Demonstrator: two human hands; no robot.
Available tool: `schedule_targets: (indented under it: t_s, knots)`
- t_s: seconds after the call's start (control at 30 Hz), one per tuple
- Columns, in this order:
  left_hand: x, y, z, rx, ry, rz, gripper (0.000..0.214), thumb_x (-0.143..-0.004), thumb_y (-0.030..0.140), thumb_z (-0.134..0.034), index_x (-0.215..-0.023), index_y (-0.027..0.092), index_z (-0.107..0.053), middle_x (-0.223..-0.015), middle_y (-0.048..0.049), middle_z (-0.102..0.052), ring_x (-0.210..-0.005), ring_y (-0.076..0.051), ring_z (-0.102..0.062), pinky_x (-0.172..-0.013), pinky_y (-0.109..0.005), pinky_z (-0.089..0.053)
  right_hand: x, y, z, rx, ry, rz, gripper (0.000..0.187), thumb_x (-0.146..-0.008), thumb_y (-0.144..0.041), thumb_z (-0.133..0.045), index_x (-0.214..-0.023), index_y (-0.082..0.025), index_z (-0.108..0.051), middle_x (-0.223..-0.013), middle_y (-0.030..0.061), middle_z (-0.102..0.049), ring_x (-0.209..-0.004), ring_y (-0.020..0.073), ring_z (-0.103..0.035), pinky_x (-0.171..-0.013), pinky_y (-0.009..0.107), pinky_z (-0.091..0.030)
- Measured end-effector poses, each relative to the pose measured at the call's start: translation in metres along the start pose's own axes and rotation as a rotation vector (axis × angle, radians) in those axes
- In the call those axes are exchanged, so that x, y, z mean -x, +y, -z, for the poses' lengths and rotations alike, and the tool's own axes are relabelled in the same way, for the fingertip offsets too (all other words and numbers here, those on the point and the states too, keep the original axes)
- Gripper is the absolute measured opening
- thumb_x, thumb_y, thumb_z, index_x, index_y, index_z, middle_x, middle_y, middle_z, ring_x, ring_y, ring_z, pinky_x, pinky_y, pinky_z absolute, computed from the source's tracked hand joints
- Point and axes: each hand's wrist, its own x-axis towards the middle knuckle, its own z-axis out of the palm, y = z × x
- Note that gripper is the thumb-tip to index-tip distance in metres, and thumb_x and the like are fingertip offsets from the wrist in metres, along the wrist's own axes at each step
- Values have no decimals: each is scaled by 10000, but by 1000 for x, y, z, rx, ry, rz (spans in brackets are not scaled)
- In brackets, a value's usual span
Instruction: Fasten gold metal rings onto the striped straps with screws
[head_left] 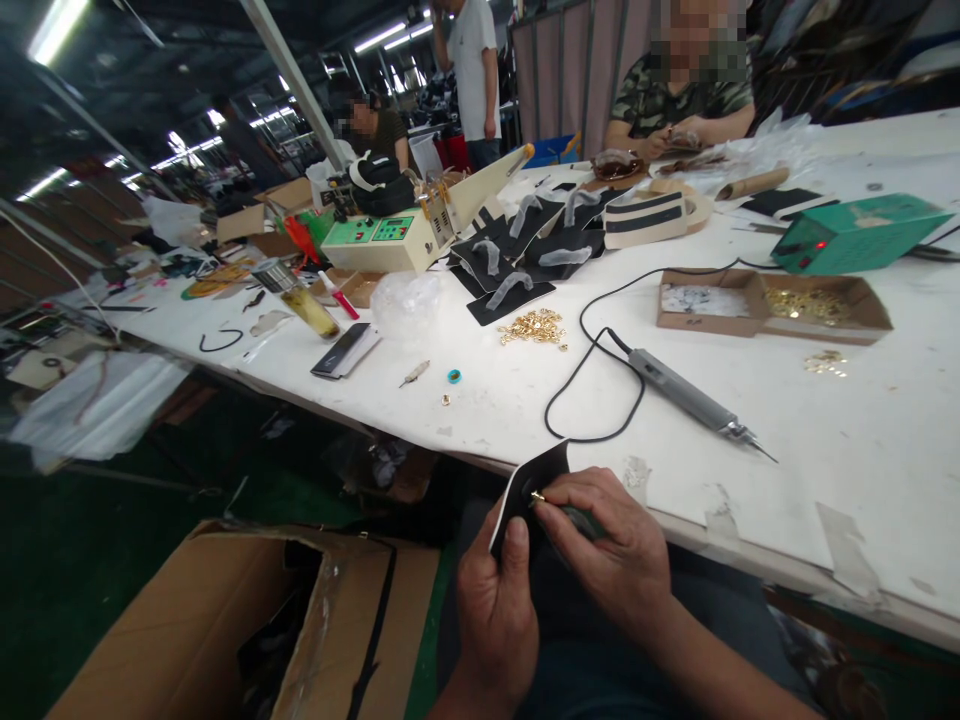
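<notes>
My left hand (495,610) grips a black, white-backed piece of material (534,482) below the table's front edge, thumb pressed on it. My right hand (611,550) is closed in a pinch on a small gold metal fitting (537,496) held against that piece. On the white table (840,440) just beyond lie a grey pen-shaped electric tool (686,392) with a black cord (592,390), and a heap of gold fittings (534,327).
An open cardboard box (247,620) stands on the floor at lower left. Cardboard trays (772,303) with gold and white parts, a green box (859,232), a beige machine (390,240), black pieces (517,260), a bottle (309,305). A person in camouflage sits across; others farther back.
</notes>
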Motion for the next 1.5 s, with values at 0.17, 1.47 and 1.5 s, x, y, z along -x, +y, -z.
schedule_targets:
  t_s: [0.17,1.47,1.5]
  knots:
    - [-3,4,0,-50,-41,-85,469,-1066,498,-497,-1326,189,-735,-1245,-119,-782,-1215,-297,-715,-1051,-388,-567,-3,-1,3,29,-7,1,68,-958,-189,-738,-926,-241,-708,-865,-7,-749,-779,167,-683,-754,359,-491]
    - [40,3,-11,36,-54,-386,829,-965,751,-475,-1544,162,-543,-1590,-170,-539,-1478,-352,-505,-1232,-446,-428,31,-30,14,129,105,44,190,-902,-188,-653,-1077,-260,-678,-1025,52,-743,-949,291,-688,-912,515,-517]
    - [38,4,-11,54,-60,-364,780,-977,730,-479,-1517,177,-578,-1568,-166,-565,-1450,-347,-537,-1225,-459,-440,30,-30,17,90,103,18,138,-924,-233,-659,-1053,-260,-701,-1004,50,-749,-930,290,-693,-894,501,-525]
